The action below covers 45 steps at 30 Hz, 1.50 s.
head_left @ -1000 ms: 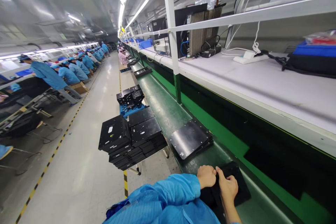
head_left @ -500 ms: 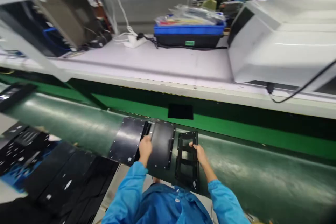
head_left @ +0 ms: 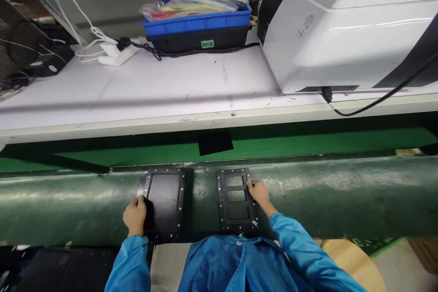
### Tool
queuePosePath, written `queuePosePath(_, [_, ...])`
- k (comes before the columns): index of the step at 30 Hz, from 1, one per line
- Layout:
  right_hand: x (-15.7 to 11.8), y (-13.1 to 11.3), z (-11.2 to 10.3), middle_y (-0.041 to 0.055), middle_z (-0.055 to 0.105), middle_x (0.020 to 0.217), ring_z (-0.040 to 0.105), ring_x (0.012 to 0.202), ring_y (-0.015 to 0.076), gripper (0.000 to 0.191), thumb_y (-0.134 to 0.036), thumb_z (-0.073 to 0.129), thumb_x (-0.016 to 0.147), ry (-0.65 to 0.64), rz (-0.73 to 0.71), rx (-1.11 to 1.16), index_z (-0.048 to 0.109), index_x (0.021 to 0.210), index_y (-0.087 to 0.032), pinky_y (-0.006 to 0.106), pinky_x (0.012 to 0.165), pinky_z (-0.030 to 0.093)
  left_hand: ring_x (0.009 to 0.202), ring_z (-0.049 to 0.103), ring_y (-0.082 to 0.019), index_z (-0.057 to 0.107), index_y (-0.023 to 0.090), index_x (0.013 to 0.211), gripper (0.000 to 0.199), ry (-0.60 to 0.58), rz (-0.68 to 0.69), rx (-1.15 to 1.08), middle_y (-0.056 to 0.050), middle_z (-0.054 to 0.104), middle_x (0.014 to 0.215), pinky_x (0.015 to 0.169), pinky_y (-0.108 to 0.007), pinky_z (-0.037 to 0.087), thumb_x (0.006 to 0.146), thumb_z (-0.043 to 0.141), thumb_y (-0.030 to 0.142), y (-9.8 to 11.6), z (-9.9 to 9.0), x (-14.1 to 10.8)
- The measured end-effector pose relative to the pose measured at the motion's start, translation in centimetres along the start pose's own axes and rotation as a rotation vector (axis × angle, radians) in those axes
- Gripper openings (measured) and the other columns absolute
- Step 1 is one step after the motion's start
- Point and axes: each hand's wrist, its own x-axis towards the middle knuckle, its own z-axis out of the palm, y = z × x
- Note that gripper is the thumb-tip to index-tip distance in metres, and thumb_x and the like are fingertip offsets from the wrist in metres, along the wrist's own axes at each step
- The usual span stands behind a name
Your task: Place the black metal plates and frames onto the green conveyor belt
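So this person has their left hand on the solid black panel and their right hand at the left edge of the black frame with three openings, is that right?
Not quite: the head view shows the right hand at the right edge of the black frame, not its left.

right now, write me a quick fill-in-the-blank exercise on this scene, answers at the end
1. The right hand is at the edge of a black frame with ____ rectangular openings.
2. The left hand is at the ____ side edge of the black panel.
3. The tray stacked on the black bin is coloured ____.
4. The casing of the large machine is mostly ____.

Missing words: three; left; blue; white
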Motion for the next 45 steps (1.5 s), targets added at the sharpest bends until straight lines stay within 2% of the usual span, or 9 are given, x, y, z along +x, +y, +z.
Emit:
queuePosePath(3, [-0.1, -0.3, 0.5, 0.0216, 0.079, 0.108, 0.075, 0.102, 0.0302, 0.050, -0.050, 0.045, 0.106, 0.066, -0.033, -0.087, 0.079, 0.103, -0.014, 0.035, 0.085, 0.050, 0.114, 0.064, -0.040, 0.075, 0.014, 0.114, 0.042, 0.089, 0.077, -0.027, -0.023, 0.072, 0.117, 0.097, -0.049, 0.051, 0.096, 0.047, 0.038, 4.6, 0.2, 0.1])
queuePosePath(7, [0.0, -0.7, 0.6, 0.0192, 0.079, 0.107, 0.075, 0.101, 0.0292, 0.048, -0.051, 0.047, 0.106, 0.045, 0.007, -0.084, 0.079, 0.103, -0.015, 0.034, 0.085, 0.050, 0.140, 0.052, -0.031, 0.067, 0.019, 0.132, 0.042, -0.117, 0.648, -0.142, -0.017, 0.061, 0.143, 0.120, -0.042, 0.040, 0.101, 0.049, 0.040, 18.3, 1.8, 2.2])
queuePosePath(11, [-0.1, -1.0, 1.2, 0.0166, 0.079, 0.107, 0.074, 0.102, 0.0282, 0.043, -0.050, 0.049, 0.106, 0.074, 0.077, -0.053, 0.076, 0.108, -0.017, 0.033, 0.084, 0.047, 0.155, 0.035, -0.039, 0.046, 0.017, 0.156, 0.083, -0.399, 0.966, 0.000, -0.021, 0.038, 0.167, 0.123, -0.046, 0.036, 0.085, 0.079, 0.044, 30.9, 7.9, 6.2])
queuePosePath(14, [-0.7, -0.6, 2.2, 0.0158, 0.079, 0.106, 0.074, 0.099, 0.0290, 0.046, -0.056, 0.047, 0.107, 0.089, 0.151, -0.034, 0.072, 0.111, -0.017, 0.032, 0.079, 0.045, 0.153, 0.034, -0.050, 0.046, 0.012, 0.152, 0.097, -0.566, 0.953, 0.184, -0.027, 0.050, 0.158, 0.120, -0.057, 0.036, 0.073, 0.091, 0.046, 34.6, 12.3, 9.1])
queuePosePath(22, [-2.2, 0.4, 5.1, 0.0096, 0.077, 0.102, 0.072, 0.095, 0.0241, 0.042, -0.059, 0.050, 0.106, 0.172, 0.193, 0.124, 0.065, 0.111, -0.019, 0.030, 0.074, 0.038, 0.139, 0.044, -0.048, 0.053, 0.008, 0.144, 0.097, -0.379, 0.913, 0.289, -0.027, 0.057, 0.146, 0.112, -0.056, 0.040, 0.067, 0.095, 0.049, 33.2, 13.5, 11.6])
queuePosePath(28, [-3.0, 1.2, 3.5, 0.0124, 0.078, 0.107, 0.073, 0.100, 0.0263, 0.040, -0.055, 0.054, 0.105, 0.123, 0.155, 0.153, 0.068, 0.113, -0.019, 0.031, 0.079, 0.042, 0.112, 0.063, -0.026, 0.070, 0.015, 0.121, 0.031, -0.444, 0.986, 0.244, -0.012, 0.072, 0.127, 0.096, -0.033, 0.044, 0.095, 0.067, 0.031, 33.2, 5.2, 9.5])
queuePosePath(34, [-6.2, 0.7, 1.7, 0.0107, 0.078, 0.107, 0.072, 0.102, 0.0240, 0.034, -0.048, 0.061, 0.101, 0.171, 0.022, 0.676, 0.070, 0.111, -0.017, 0.032, 0.089, 0.052, 0.098, 0.067, -0.024, 0.072, 0.022, 0.104, 0.022, -0.285, 0.911, -0.164, -0.005, 0.077, 0.100, 0.088, -0.032, 0.045, 0.097, 0.060, 0.040, 28.2, -2.4, 0.6])
queuePosePath(39, [-9.0, 1.3, 2.2, 0.0122, 0.073, 0.124, 0.074, 0.096, 0.0223, 0.058, -0.062, 0.070, 0.090, -0.035, -0.121, 1.285, 0.065, 0.129, -0.019, 0.035, 0.084, 0.059, 0.076, 0.059, -0.017, 0.067, 0.018, 0.088, 0.042, -0.568, 0.439, -0.874, -0.002, 0.067, 0.077, 0.076, -0.030, 0.047, 0.081, 0.074, 0.058, 20.4, -1.1, -8.4])
queuePosePath(45, [-9.4, 5.4, -0.2, 0.0164, 0.062, 0.147, 0.067, 0.120, 0.0291, 0.090, -0.066, 0.083, 0.077, 0.241, -0.290, 0.977, 0.056, 0.152, -0.025, 0.047, 0.105, 0.055, 0.070, 0.059, -0.017, 0.074, 0.016, 0.074, 0.047, -0.980, 0.377, -0.785, -0.003, 0.070, 0.071, 0.072, -0.030, 0.045, 0.059, 0.091, 0.057, 17.3, 0.2, -14.2])
